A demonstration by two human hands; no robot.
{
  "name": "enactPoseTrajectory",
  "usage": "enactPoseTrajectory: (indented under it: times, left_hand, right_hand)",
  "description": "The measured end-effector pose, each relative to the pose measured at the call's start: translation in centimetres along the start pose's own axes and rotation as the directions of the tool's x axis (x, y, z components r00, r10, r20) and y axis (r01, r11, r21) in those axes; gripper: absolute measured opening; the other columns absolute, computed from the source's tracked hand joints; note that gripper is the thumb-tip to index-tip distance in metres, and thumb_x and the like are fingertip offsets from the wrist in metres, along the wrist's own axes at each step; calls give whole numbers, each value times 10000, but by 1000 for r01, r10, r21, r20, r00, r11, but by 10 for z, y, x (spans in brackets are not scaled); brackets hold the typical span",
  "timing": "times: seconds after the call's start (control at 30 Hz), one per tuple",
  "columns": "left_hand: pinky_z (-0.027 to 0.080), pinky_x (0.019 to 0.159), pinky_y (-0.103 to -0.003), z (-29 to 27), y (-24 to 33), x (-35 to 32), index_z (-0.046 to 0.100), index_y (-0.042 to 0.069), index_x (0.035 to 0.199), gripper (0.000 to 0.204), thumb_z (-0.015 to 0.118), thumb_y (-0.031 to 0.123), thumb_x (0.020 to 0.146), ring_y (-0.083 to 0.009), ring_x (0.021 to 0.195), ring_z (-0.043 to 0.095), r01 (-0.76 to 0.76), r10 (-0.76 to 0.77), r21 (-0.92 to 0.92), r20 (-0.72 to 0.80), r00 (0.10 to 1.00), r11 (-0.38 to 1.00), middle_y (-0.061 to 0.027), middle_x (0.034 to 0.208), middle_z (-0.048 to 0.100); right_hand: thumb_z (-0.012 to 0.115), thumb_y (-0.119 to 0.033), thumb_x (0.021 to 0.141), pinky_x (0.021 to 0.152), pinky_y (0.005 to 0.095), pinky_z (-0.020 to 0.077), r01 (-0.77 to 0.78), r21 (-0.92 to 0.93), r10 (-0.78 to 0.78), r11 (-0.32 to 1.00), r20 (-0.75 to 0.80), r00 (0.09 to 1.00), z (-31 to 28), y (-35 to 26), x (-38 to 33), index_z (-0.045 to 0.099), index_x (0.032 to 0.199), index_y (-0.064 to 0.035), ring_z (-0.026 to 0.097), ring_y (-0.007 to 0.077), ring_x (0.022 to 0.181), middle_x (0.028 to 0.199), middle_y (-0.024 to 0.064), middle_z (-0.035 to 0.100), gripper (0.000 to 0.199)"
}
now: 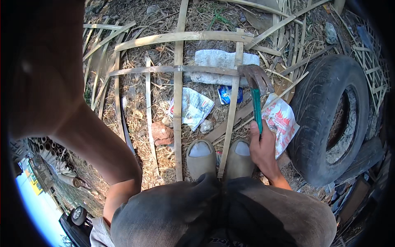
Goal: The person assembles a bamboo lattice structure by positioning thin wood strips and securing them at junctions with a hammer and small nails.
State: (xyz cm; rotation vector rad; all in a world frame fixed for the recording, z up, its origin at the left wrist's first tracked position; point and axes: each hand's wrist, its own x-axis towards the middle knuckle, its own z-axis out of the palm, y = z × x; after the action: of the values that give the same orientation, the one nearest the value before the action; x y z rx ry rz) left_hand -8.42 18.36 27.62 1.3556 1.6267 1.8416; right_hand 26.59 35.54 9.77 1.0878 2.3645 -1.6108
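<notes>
I see a strip lattice (178,53) over the centre of the littered ground (160,18). Tyre (306,119), ground's right side. White block (218,58) behind the lattice's upper right. Green-handled tool (256,101): dark head overlaps the lattice's right edge, contact unclear. My right hand (264,149) has fingers wrapped round its handle. My left hand (49,70): dark blur near lens, can't tell spread or closed. Newspaper (192,108) mid-ground, reddish stone (162,133) beside it, blue packet (229,95) below the block.
</notes>
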Motion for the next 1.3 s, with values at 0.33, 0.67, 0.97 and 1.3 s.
enactPoseTrajectory:
  times: [0.33,0.67,0.97,1.3]
  left_hand:
    - [528,1001,-409,69,-49,-32,512,13,1497,962,935,395,722,-293,1205,645,-274,273,37,26,962,961,-254,1385,625]
    - [523,999,-401,70,-15,-41,559,12,1448,805,887,331,785,-273,1166,658,-297,297,0,-20,955,955,-227,1325,658]
    - [519,998,-394,69,-5,-39,601,11,1403,665,843,274,842,-255,1131,670,-298,298,-27,-9,955,954,-202,1271,688]
    - [514,996,-386,70,-2,-41,647,9,1354,512,795,209,906,-235,1092,684,-289,287,-40,-55,956,956,-175,1211,721]
  right_hand:
    - [525,-305,1093,519,466,417,10,-74,-10,997,0,1000,-1,20,6,572,943,12,593,409,523,602,217,549,353]
    - [538,-320,1087,517,485,419,-26,-80,26,996,9,1000,3,11,0,570,961,21,600,437,542,586,222,542,366]
    - [539,-312,1085,516,489,406,-53,-35,54,998,34,998,-5,8,0,563,960,25,581,440,527,578,219,529,360]
    - [545,-306,1082,529,505,409,-55,-47,57,997,59,997,-5,5,2,550,945,22,580,448,542,594,227,533,355]
